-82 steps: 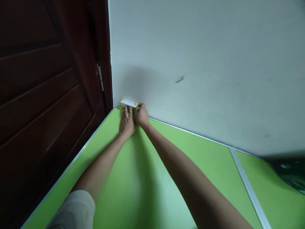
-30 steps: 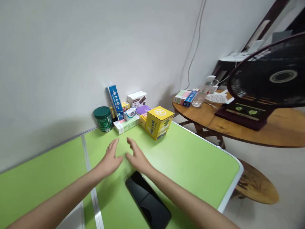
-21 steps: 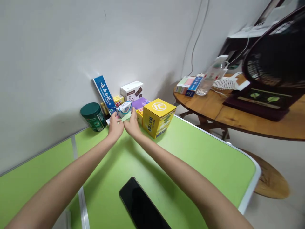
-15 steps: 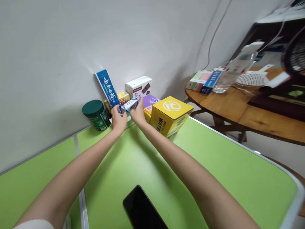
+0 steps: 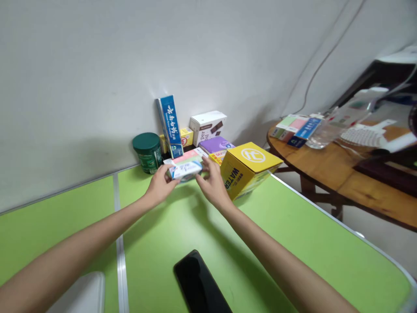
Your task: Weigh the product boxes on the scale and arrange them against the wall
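Between my left hand (image 5: pixel 160 186) and my right hand (image 5: pixel 213 180) is a small white and blue box (image 5: pixel 185 170), gripped at its two ends. Motion blurs its print. Behind it lies a pink and green box (image 5: pixel 190 157), partly covered. A blue toothpaste box (image 5: pixel 170 124) leans upright against the wall, with a yellow box (image 5: pixel 186 137) behind it. A green lidded tub (image 5: pixel 147 152) stands to the left. On the right are a white box with a chocolate picture (image 5: pixel 208 126), a purple pack (image 5: pixel 216 144) and a tilted yellow carton (image 5: pixel 249 167).
A black phone (image 5: pixel 202 282) lies on the green table (image 5: pixel 156 243) near me. At the lower left is a white object (image 5: pixel 83 295), cut off by the frame. A wooden table (image 5: pixel 325 167) on the right holds small boxes and a clear plastic bottle (image 5: pixel 321 134).
My hands have drawn the white and blue box away from the wall-side group, toward me. The toothpaste box now stands more upright, with no hand on it. The view has shifted left.
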`<state>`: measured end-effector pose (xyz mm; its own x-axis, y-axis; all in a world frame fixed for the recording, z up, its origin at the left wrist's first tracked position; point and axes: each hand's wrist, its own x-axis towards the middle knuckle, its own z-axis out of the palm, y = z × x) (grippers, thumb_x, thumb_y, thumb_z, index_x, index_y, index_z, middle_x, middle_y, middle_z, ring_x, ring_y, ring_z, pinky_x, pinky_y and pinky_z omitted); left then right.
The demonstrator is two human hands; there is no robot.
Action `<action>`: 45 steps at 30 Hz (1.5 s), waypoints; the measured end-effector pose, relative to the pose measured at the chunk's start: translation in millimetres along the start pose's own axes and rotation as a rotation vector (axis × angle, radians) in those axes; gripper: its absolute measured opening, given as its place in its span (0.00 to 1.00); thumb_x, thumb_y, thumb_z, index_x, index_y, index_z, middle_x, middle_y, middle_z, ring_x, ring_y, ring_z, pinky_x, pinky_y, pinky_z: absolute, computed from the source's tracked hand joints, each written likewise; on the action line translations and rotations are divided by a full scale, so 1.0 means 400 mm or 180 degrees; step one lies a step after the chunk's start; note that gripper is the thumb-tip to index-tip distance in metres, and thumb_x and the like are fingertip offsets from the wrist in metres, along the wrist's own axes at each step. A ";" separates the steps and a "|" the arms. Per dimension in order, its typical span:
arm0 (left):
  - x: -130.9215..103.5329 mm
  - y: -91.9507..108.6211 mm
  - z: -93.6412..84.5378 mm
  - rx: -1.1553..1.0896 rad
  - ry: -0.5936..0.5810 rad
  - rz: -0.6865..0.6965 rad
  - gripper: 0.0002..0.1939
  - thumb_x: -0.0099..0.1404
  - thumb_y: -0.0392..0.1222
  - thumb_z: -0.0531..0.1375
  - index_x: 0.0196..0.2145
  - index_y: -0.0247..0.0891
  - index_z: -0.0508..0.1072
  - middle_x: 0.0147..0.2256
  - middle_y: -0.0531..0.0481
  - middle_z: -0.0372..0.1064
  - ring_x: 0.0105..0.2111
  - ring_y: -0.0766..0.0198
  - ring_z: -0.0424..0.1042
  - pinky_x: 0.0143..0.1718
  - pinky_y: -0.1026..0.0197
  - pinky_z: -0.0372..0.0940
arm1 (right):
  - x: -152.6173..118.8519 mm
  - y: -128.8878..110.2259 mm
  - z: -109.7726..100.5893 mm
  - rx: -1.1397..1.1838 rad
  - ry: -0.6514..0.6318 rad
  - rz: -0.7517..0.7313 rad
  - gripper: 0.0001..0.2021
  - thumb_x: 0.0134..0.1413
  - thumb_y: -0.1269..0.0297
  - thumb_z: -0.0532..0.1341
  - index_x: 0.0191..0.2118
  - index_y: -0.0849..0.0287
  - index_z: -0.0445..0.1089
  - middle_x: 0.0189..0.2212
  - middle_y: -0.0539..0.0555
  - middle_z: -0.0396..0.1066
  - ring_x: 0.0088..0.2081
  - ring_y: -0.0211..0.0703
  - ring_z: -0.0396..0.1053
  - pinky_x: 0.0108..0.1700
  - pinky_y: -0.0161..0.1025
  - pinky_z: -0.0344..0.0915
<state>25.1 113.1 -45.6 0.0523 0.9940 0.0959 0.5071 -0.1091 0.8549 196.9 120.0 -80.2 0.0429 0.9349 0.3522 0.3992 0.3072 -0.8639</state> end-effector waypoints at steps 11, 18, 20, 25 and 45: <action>-0.563 -0.045 -0.400 0.0213 -0.0853 -0.0732 0.17 0.54 0.38 0.60 0.43 0.38 0.67 0.39 0.50 0.70 0.38 0.61 0.70 0.40 0.58 0.67 | -0.376 -0.310 0.101 0.0374 -0.2717 -0.0403 0.18 0.52 0.72 0.58 0.50 0.58 0.61 0.40 0.54 0.66 0.32 0.36 0.66 0.35 0.36 0.65; -0.734 -0.140 -0.498 0.0112 -0.0453 -0.0931 0.19 0.54 0.36 0.59 0.45 0.37 0.67 0.42 0.47 0.67 0.41 0.60 0.69 0.42 0.58 0.66 | -0.478 -0.395 0.250 0.0282 -0.3246 -0.0398 0.17 0.53 0.73 0.57 0.50 0.58 0.60 0.42 0.56 0.66 0.35 0.39 0.66 0.37 0.39 0.67; -0.752 -0.164 -0.511 0.0194 -0.0347 -0.0844 0.20 0.55 0.37 0.58 0.47 0.38 0.67 0.42 0.48 0.67 0.38 0.61 0.68 0.42 0.57 0.65 | -0.487 -0.403 0.268 0.0135 -0.3237 -0.0326 0.17 0.53 0.72 0.56 0.50 0.58 0.60 0.44 0.56 0.65 0.36 0.39 0.67 0.36 0.39 0.68; -0.783 -0.207 -0.533 0.0121 -0.0192 -0.0800 0.31 0.54 0.39 0.60 0.56 0.40 0.60 0.47 0.46 0.63 0.35 0.64 0.68 0.43 0.57 0.66 | -0.486 -0.411 0.258 -0.0247 -0.3272 -0.0299 0.21 0.54 0.67 0.56 0.54 0.54 0.56 0.48 0.57 0.64 0.37 0.40 0.69 0.37 0.41 0.69; -0.747 -0.444 -0.739 -0.0324 0.1092 -0.0582 0.20 0.55 0.34 0.61 0.47 0.33 0.70 0.40 0.45 0.65 0.37 0.62 0.70 0.40 0.60 0.68 | -0.401 -0.507 0.686 -0.0087 -0.3254 -0.0260 0.18 0.54 0.56 0.56 0.49 0.57 0.62 0.38 0.57 0.72 0.36 0.46 0.71 0.36 0.42 0.70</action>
<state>-334.9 -165.5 -75.1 -0.3300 0.9399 0.0873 0.3927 0.0526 0.9182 -142.2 -43.7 -60.1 -0.7811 0.6197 -0.0767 0.3872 0.3844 -0.8380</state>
